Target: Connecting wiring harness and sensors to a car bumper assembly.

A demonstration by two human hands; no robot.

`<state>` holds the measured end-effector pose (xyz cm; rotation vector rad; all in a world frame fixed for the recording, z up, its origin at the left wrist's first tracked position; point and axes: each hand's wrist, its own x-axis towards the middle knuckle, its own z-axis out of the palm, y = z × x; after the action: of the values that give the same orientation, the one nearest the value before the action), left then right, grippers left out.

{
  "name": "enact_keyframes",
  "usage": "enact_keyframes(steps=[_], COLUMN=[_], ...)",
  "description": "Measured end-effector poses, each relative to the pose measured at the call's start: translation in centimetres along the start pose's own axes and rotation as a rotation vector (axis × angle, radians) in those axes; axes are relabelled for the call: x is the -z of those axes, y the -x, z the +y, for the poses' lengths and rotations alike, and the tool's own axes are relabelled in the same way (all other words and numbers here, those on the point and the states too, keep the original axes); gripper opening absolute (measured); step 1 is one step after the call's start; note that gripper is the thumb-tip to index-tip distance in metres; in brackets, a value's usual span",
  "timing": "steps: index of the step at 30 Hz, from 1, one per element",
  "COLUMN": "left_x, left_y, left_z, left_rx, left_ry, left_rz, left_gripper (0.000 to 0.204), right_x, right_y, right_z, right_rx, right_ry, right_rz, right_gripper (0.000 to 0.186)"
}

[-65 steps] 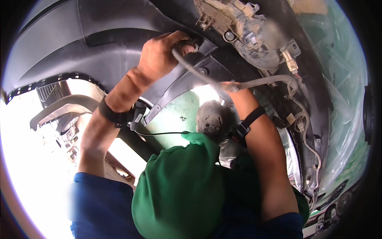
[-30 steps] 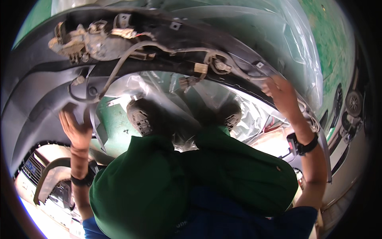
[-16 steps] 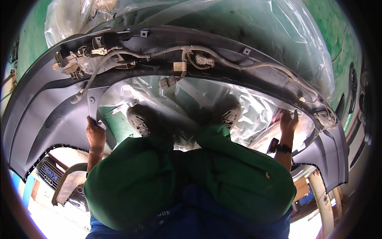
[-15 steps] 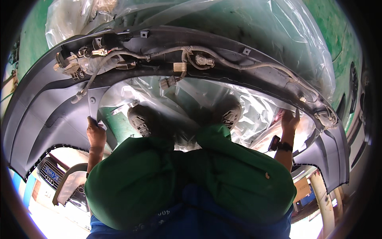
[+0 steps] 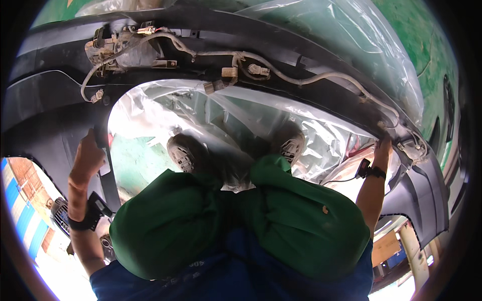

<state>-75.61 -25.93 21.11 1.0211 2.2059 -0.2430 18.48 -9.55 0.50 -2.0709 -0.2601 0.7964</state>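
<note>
A large dark plastic bumper (image 5: 261, 32) arches across the view, inner side showing. My left hand (image 5: 89, 155) grips its inner edge at the left, fingers partly hidden. My right hand (image 5: 382, 145) grips the inner edge at the right, near a small dusty fitting (image 5: 414, 150). A corrugated wiring harness (image 5: 316, 78) runs along the bumper, with several connectors. A dirty lamp-like unit (image 5: 135, 52) is fixed at the upper left, and a loose-looking connector (image 5: 214, 86) hangs over the inner opening.
Crumpled clear plastic sheeting (image 5: 241, 110) lies over the green floor (image 5: 131, 165) around my shoes (image 5: 183, 153) and beyond the bumper. At the lower right are a cardboard piece (image 5: 382, 248) and a cream post (image 5: 419, 256). Blue-striped panels (image 5: 22, 210) show at the lower left.
The bumper has swung down from close overhead to span in front of me. Since half a second ago its left end has risen, and my left hand has moved up and left with it.
</note>
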Motion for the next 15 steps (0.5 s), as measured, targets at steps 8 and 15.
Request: enact_keyframes(steps=[8, 15], left_x=[-0.5, 7.5], left_y=[-1.5, -4.8], left_z=[-5.3, -3.9], left_rx=[0.056, 0.041], left_ry=[-0.025, -0.286], left_rz=[0.096, 0.219], left_gripper=[0.038, 0.034], right_x=[-1.4, 0.5], right_y=[1.2, 4.0], right_z=[2.8, 0.9], right_rx=[0.012, 0.188], right_ry=[-0.244, -0.061], right_rz=[-0.079, 0.057], right_gripper=[0.009, 0.027])
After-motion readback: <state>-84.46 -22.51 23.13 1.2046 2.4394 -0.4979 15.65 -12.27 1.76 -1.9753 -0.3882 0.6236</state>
